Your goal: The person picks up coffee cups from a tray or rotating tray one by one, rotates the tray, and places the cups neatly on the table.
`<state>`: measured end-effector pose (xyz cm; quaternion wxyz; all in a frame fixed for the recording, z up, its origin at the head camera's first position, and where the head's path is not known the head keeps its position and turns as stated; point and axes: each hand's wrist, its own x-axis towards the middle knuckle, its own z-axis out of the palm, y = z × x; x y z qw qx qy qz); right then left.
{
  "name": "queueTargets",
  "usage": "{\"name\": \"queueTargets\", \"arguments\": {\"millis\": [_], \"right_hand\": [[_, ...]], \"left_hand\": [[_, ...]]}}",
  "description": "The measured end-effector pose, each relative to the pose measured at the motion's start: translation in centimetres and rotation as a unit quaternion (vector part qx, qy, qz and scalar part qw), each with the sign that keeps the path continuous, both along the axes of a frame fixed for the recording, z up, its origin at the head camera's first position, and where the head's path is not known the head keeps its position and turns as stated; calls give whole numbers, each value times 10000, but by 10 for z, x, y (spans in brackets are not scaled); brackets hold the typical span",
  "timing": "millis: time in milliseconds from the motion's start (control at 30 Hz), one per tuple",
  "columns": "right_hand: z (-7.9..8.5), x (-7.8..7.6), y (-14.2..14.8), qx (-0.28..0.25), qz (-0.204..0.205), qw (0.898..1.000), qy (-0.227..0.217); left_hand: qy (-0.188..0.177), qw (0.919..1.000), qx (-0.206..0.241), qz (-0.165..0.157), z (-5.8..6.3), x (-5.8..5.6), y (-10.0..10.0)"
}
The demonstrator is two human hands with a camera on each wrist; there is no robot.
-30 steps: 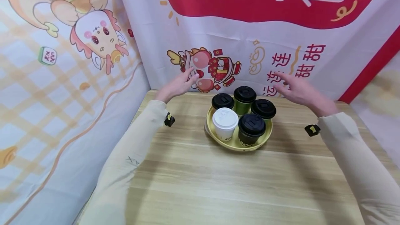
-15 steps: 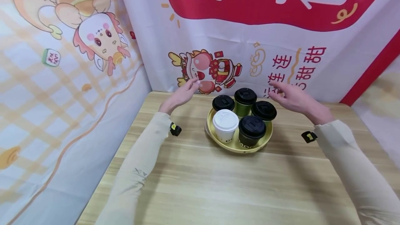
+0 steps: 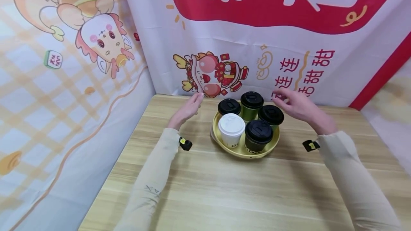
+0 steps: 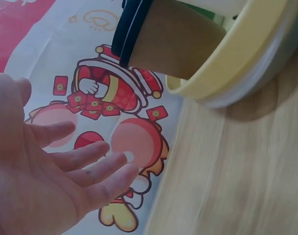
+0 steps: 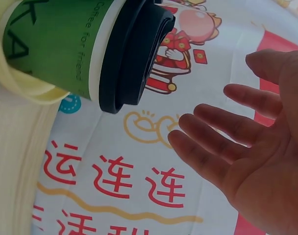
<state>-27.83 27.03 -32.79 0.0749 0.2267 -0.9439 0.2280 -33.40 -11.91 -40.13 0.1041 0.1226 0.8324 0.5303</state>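
Yellow tray (image 3: 238,152) of lidded cups (image 3: 258,134) between left grip (image 3: 187,110) and right grip (image 3: 298,107), both wide.

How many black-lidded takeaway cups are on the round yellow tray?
4: brown cup, left rear; green cup, centre rear; another green cup, right; dark cup, front right. None seem hidden.

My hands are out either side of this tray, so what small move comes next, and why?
I'd probably bring your left hand and right hand in to opposite sides of the yellow tray: both flank it without touching, holding nothing, and five lidded cups stand in it.
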Motion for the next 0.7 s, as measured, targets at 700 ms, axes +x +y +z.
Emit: {"name": "queueTargets", "arguments": {"millis": [700], "right_hand": [[-20,-2,-16,206,-59,9980,-592]], "left_hand": [[-1059,9893,984,172,-45,8,13]]}}
